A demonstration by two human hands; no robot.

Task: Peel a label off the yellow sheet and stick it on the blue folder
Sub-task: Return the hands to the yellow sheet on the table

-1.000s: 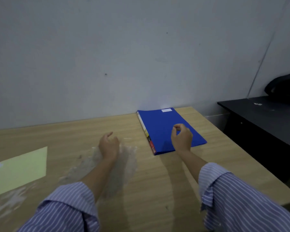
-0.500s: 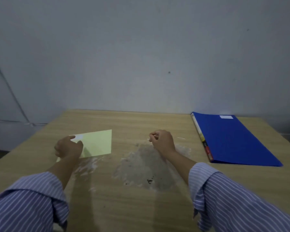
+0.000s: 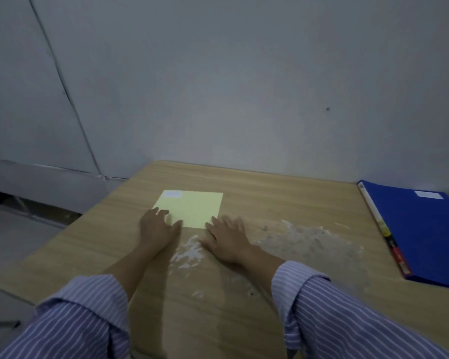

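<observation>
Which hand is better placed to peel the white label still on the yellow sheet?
Left, probably. The left hand rests on the yellow sheet at its left side, below the label. The right hand sits at the opposite near corner.

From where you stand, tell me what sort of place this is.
Probably a plain office or workroom: a scuffed light wooden desk against a bare grey wall, with a blue plastic ring-binder folder and a pale yellow label sheet on it. Nothing domestic shows.
</observation>
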